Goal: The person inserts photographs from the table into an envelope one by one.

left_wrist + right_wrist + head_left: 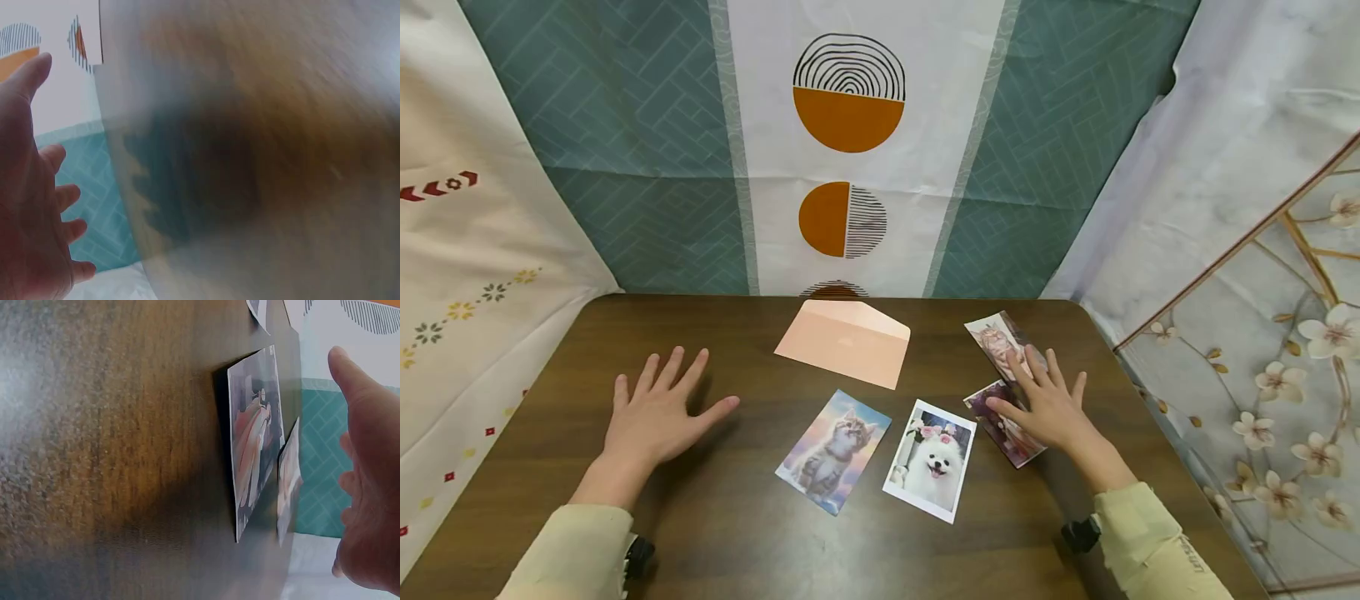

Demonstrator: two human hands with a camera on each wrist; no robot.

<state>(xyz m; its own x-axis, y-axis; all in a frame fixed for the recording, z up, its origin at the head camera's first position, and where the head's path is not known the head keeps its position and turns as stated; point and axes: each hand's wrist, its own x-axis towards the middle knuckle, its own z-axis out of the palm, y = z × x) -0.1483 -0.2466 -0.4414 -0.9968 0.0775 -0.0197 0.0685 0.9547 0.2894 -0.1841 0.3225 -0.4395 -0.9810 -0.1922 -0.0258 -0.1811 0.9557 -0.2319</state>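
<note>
My left hand (655,417) hovers with spread fingers over the left part of the brown table, holding nothing. On the right, my right hand (1052,408), also spread and holding nothing, overlaps two cards in the head view. One is a cat card (988,332); the other, nearer me, is a dark card with a figure in a long pale dress (253,437). A kitten card (835,454) and a white-bordered dog card (932,462) lie face up between the hands. Behind them rests a pink envelope (846,346), its flap raised toward the back.
The brown wooden table (737,533) ends at a patterned curtain (647,125) at the back. A flowered cloth (1262,400) hangs along the right side, and a cream cloth (482,233) along the left. Dark straps circle both wrists.
</note>
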